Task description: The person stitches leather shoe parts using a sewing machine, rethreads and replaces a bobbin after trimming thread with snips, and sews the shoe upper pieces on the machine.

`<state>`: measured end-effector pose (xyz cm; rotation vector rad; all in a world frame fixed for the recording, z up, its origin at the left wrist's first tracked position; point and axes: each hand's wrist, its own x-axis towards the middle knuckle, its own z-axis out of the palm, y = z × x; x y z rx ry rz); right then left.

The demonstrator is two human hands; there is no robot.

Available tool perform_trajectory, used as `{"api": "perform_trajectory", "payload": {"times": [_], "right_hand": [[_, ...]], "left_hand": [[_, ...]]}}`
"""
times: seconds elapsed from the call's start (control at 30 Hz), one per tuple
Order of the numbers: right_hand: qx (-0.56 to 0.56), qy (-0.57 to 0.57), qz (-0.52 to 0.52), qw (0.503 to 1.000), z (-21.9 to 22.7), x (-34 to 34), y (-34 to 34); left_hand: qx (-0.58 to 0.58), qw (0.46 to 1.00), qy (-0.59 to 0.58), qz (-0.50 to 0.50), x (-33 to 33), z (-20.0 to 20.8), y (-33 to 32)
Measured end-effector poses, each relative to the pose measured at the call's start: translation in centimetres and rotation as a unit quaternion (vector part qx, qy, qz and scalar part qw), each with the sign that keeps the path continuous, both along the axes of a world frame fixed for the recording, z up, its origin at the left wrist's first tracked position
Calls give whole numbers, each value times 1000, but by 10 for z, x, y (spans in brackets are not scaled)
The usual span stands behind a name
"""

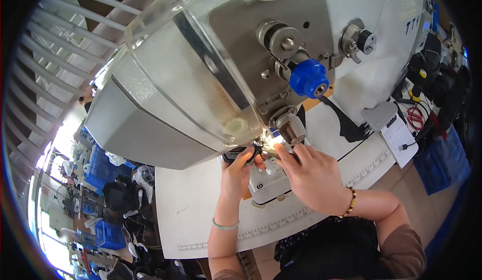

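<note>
From my head, I see my left hand (236, 174) pinching a dark piece (256, 154) at the lit underside of the sewing machine (175, 99); my right hand (315, 177) curls close by, its hold unclear. Work seems unfinished; how much remains, I can't tell.

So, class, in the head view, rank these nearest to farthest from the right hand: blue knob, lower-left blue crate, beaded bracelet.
1. Beaded bracelet: at the wrist of the right hand
2. Blue knob: above the hand in the picture
3. Lower-left blue crate: far to the left
</note>
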<state>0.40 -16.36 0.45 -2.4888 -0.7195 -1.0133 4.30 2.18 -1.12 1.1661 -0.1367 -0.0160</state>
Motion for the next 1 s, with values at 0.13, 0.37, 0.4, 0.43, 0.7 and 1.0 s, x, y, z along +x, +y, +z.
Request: {"api": "perform_trajectory", "payload": {"times": [0.13, 0.37, 0.4, 0.43, 0.7, 1.0], "right_hand": [[49, 55, 48, 996, 0, 1, -18], [105, 59, 61, 991, 1, 7, -23], [99, 51, 77, 991, -1, 9, -24], [92, 42, 91, 991, -2, 11, -27], [59, 21, 104, 993, 7, 23, -27], [-16, -45, 117, 992, 8, 30, -24]], "left_hand": [[-168, 980, 79, -72, 5, 3, 22], [-119, 984, 115, -64, 31, -11, 40], [-65, 987, 61, -137, 28, -13, 42], [-81, 990, 55, -98, 18, -12, 32], [-115, 990, -7, 77, -23, -16, -9], [-180, 978, 38, 97, -36, -11, -26]]}}
